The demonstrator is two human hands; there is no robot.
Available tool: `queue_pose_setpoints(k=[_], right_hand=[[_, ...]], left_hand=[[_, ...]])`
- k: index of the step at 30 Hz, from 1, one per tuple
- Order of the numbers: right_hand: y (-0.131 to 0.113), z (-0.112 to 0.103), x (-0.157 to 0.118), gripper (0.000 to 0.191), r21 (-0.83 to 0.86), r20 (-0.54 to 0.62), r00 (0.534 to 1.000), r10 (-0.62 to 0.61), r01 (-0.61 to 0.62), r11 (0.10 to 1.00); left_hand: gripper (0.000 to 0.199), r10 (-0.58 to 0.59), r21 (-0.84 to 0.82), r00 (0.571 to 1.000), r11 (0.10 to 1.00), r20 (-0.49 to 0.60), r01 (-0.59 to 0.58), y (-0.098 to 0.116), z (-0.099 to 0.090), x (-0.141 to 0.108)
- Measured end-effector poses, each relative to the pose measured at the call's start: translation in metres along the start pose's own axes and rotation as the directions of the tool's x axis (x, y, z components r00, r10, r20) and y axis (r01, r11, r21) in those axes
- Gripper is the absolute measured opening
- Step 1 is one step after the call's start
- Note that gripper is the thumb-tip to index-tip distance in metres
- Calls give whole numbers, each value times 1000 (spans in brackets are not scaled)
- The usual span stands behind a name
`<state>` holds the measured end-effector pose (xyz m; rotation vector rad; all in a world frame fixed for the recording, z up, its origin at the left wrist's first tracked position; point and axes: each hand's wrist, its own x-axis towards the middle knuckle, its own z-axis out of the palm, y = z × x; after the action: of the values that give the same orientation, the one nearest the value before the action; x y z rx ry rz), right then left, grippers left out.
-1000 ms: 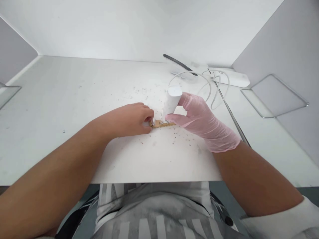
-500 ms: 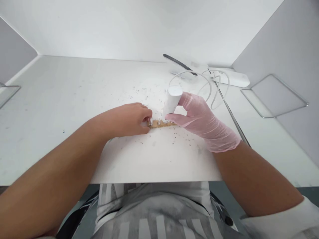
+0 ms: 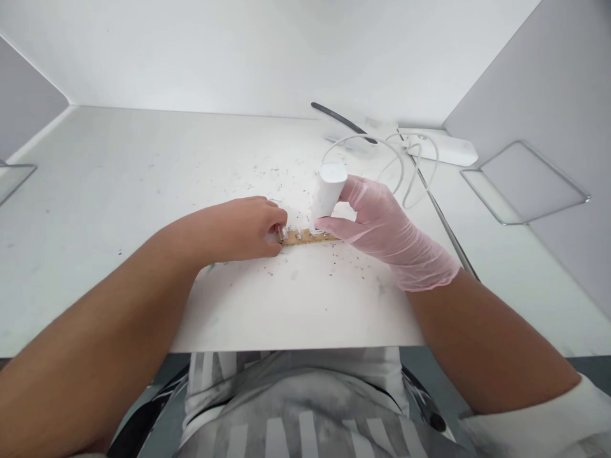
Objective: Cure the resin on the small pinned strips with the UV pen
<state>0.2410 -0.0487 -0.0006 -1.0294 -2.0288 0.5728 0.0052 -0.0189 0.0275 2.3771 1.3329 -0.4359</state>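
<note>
A tan strip (image 3: 305,239) with small clear pieces standing on it lies flat on the white table. My left hand (image 3: 251,229), bare, has its fingers closed round the strip's left end, by a clear piece. In a pink glove, my right hand (image 3: 370,213) grips a white handheld device (image 3: 330,189) and keeps it upright over the strip's right part. The device's lower end is partly behind my thumb, so I cannot tell whether it touches the strip.
Small dark crumbs lie scattered around the strip. Behind are a dark curved stick (image 3: 341,121), a clear plastic bag (image 3: 356,145), a looped white cable (image 3: 403,168) and a white box (image 3: 453,149). A wire frame (image 3: 525,184) stands at the right wall.
My left hand and the tan strip have shifted slightly left. The right hand with the white device has hardly moved, and more clear pieces show beside it.
</note>
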Motion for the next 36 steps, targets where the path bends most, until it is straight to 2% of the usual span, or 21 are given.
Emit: queue_pose_setpoints(k=[36], right_hand=[[0,0,0,6,1,25,999,24,-24,1000]], left_hand=[[17,19,1,1000,1000,-4,-19,0,0,1]])
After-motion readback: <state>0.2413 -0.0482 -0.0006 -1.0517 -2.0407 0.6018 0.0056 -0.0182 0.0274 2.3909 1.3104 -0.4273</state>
